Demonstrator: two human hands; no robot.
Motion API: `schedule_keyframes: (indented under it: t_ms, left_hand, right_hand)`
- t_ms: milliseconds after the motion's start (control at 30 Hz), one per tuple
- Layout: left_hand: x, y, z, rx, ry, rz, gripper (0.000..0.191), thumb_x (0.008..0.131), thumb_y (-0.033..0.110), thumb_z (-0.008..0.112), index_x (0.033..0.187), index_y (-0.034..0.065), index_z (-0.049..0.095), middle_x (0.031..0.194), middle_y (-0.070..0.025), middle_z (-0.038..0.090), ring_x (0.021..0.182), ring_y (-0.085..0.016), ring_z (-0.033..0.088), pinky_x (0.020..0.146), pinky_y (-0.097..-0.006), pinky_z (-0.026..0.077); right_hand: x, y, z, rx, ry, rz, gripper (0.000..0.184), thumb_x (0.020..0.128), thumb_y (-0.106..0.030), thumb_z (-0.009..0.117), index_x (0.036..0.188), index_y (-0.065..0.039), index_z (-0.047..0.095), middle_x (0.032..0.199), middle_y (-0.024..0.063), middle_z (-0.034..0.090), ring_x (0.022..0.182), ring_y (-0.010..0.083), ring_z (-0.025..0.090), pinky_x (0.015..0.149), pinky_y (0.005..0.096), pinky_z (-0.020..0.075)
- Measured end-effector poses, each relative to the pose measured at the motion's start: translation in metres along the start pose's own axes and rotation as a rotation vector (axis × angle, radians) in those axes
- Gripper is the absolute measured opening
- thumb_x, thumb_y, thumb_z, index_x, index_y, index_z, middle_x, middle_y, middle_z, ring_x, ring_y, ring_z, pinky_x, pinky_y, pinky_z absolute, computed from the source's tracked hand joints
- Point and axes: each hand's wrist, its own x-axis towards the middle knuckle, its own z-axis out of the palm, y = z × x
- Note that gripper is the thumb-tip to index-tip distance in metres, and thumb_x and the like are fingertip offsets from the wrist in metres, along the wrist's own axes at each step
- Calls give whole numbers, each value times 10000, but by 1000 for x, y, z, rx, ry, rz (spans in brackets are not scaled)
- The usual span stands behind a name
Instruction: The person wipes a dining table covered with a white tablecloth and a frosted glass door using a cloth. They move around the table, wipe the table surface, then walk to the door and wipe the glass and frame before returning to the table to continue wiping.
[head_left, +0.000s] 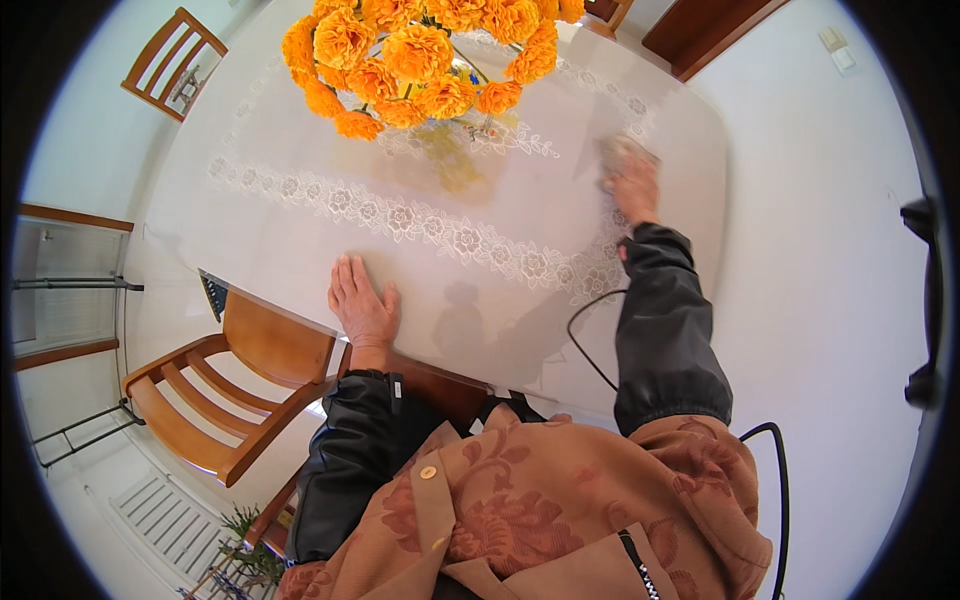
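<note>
My left hand (364, 306) lies flat on the light table cover (270, 247) near its front edge, palm down, fingers pointing away from me, with nothing in it. Over at the right side of the table, my right hand (634, 187) presses on a greyish-brown cloth (624, 150), blurred by motion. Part of the cloth shows beyond the fingers. A band of white lace flowers (466, 240) runs across the cover between the hands. At the far middle stands a bunch of orange flowers (418, 54); its vase is mostly hidden beneath the blooms.
A wooden chair (217, 397) stands against the table's front left edge, and another wooden chair (174, 64) is beyond the far left. A black cable (574, 334) loops beside my right sleeve. White wall (810, 225) borders the right side. A green plant (259, 555) is low at left.
</note>
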Motion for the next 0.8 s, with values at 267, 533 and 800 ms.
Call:
schedule_keyframes:
  t_ms: [267,533,800]
  left_hand:
    - [-1,1,3,2,8,4,727,862,308,649,1471,-3,402,1550,-208,365,1478,-380,281,1183,-557,206]
    - [0,1,5,18,15,8,715,863,317,651,1465,12,417,1552,-191,372,1471,-374,290,1177,-552,218]
    - [-1,0,4,62,25,33,700,894,331,638,1488,37,411,1548,-179,394,1465,-361,315,1176,-528,241]
  right_hand:
    - [-62,127,15,-20,-41,811,762,901,-525,606,1552,-209,366,1563,146,393,1469,299,317,1203,430,251]
    - [64,-95,9,-30,211,-292,487,906,-320,596,1367,-167,573,1403,122,543,1372,322,420,1178,509,274]
    - [84,-96,25,34,200,-233,598,936,-431,605,1459,-177,467,1525,91,446,1422,308,397,1182,468,315]
